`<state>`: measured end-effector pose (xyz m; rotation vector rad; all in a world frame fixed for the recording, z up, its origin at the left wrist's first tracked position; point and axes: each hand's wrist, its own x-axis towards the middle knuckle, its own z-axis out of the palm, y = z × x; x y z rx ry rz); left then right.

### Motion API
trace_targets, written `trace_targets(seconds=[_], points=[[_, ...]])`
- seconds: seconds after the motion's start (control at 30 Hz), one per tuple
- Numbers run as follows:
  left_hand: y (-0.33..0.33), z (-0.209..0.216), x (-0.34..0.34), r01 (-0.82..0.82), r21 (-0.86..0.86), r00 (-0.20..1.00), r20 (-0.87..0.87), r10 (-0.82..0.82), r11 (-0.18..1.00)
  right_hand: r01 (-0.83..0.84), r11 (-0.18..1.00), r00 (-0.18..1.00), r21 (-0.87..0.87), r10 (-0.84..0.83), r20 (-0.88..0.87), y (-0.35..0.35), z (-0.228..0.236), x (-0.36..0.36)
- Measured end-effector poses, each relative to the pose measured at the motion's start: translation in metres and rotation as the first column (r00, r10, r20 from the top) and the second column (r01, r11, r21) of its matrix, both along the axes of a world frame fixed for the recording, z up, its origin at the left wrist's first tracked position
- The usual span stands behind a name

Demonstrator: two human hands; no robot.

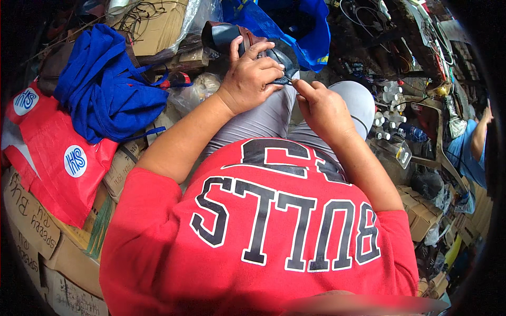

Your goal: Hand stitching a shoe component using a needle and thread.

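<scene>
A dark leather shoe with brown parts rests over my knees at the top middle. My left hand is closed around it from the left, fingers spread over its upper and pressing on it. At the shoe's near right edge my right hand is closed in a fist with the thumb side toward the shoe. A thin dark tool, perhaps an awl, seems to stick out from it and touch the edge; most of it is hidden in the fist.
A blue bag stands open beyond the shoe. On the left lie a blue cloth bag and a red bag over cardboard. Several small bottles and a wooden frame are on the right. Another person's arm shows far right.
</scene>
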<state>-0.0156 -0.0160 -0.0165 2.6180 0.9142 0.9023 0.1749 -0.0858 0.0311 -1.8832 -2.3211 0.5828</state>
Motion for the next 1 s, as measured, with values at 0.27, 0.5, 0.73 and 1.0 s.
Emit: trace_targets(seconds=[0.27, 0.5, 0.73, 1.0], points=[[-0.002, 0.002, -0.001, 0.056, 0.044, 0.995, -0.080, -0.052, 0.997, -0.284, 0.874, 0.934, -0.394, 0.345, 0.091, 0.065, 0.020, 0.002], [-0.004, 0.019, -0.005, 0.040, -0.059, 0.992, -0.120, -0.047, 0.997, -0.114, 0.785, 0.990, -0.609, 0.043, -0.131, 0.078, 0.032, 0.009], [-0.013, 0.007, -0.002, -0.102, -0.138, 0.995, -0.029, 0.099, 0.985, -0.143, 0.928, 0.989, -0.345, 0.151, -0.004, 0.063, 0.025, 0.007], [-0.011, 0.001, 0.003, -0.056, -0.127, 0.998, -0.024, 0.053, 0.990, -0.184, 0.736, 0.961, -0.651, 0.273, 0.038, 0.105, 0.022, -0.004]])
